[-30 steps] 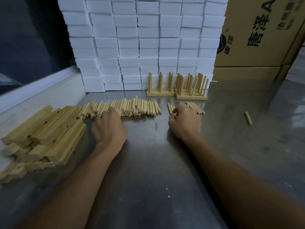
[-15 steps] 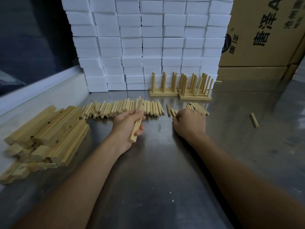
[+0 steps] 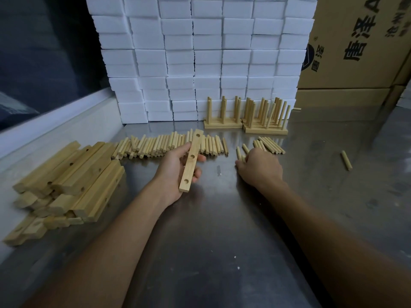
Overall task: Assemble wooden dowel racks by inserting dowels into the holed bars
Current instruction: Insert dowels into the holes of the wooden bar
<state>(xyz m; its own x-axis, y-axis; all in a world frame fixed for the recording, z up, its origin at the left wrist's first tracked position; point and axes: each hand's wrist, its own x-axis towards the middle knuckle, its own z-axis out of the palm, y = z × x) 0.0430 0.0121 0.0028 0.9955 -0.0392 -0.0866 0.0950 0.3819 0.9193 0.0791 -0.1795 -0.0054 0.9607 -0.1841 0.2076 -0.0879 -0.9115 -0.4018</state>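
Surface: we see a grey metal table (image 3: 222,252), dull and scuffed, with a few pale specks scattered over its near part.
Back wall: we find white foam blocks (image 3: 200,52) stacked in even rows, rising from the table's far edge to beyond the top of the view.
Right side: we note a brown cardboard box (image 3: 360,41) printed with black characters and a round dark logo, resting on a second cardboard box (image 3: 342,97) just beside the white stack.
Left side: we see a pale raised ledge (image 3: 55,123) running along the table's edge, with a dark pane (image 3: 40,52) above it.
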